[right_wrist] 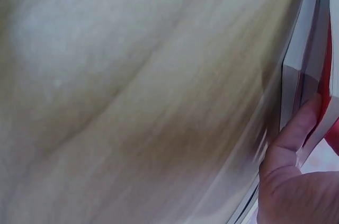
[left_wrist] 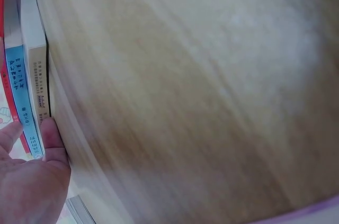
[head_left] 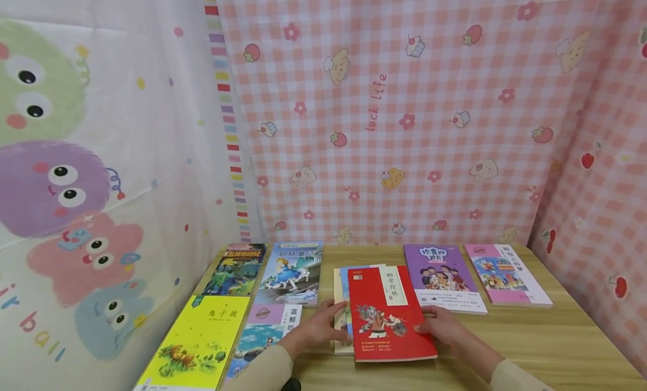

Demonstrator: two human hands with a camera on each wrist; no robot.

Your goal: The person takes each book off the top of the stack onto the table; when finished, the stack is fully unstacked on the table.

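A red book lies on top of a small stack, its lower right corner jutting out past the others. Beneath it are a light-blue book and a cream book, their left edges showing. My right hand grips the red book by its right edge, thumb on the cover. In the right wrist view a finger reaches under it. My left hand is at the stack's left side. In the left wrist view its fingertips touch the blue spine and the cream spine.
On the wooden table, left, lie a yellow book, a dark green book, a blue-covered book and a pink-and-blue book. A purple book and a pink-and-white book lie right. Curtains surround the table.
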